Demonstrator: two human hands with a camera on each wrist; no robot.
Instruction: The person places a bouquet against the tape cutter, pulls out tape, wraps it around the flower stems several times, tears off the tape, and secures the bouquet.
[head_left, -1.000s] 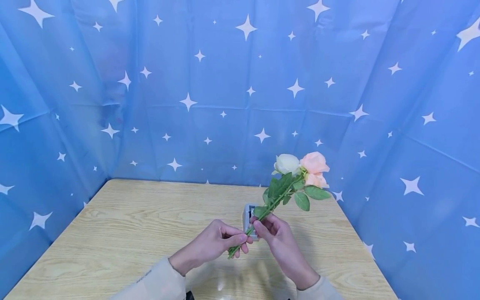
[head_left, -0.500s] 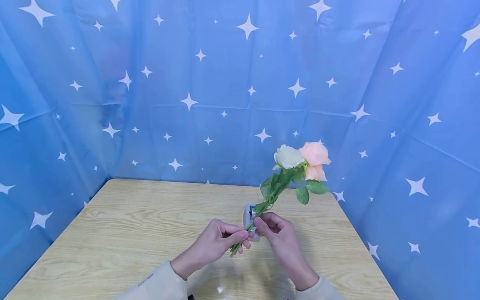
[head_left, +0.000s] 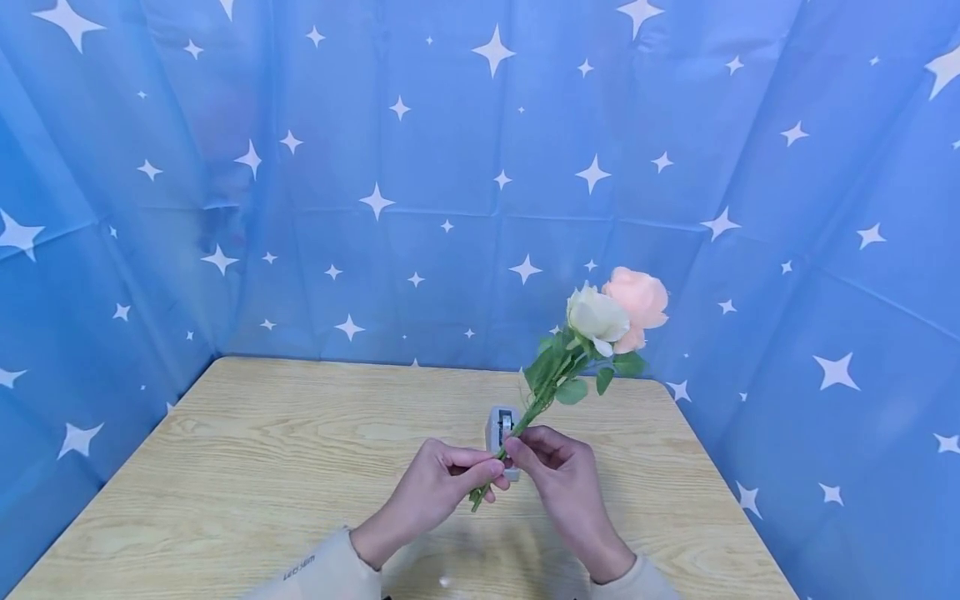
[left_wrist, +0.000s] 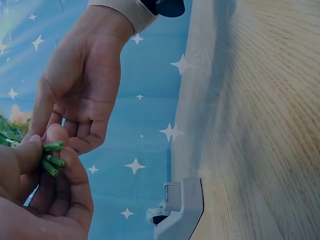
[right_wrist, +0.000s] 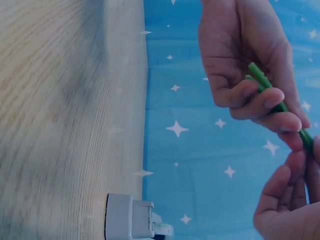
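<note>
A small bunch of roses, with a white rose (head_left: 597, 318) in front of peach roses (head_left: 636, 298), leans up to the right above the table. My left hand (head_left: 438, 487) pinches the green stems (head_left: 537, 408) low down, between thumb and fingers. Just above it, my right hand (head_left: 564, 490) pinches the same stems with thumb and fingertips. Below the left fingers, the cut stem ends (left_wrist: 54, 161) poke out, as the left wrist view shows. One peach bloom is mostly hidden behind the white rose.
A grey tape dispenser (head_left: 493, 429) stands on the wooden table (head_left: 300, 433) behind the hands, partly covered by them in the head view. A blue curtain (head_left: 435, 150) with white stars encloses the table's back and sides.
The bunch has turned and tipped more upright: the white rose has swung right and in front of the peach ones, and the blooms are higher. Both hands keep their pinch and have barely shifted.
</note>
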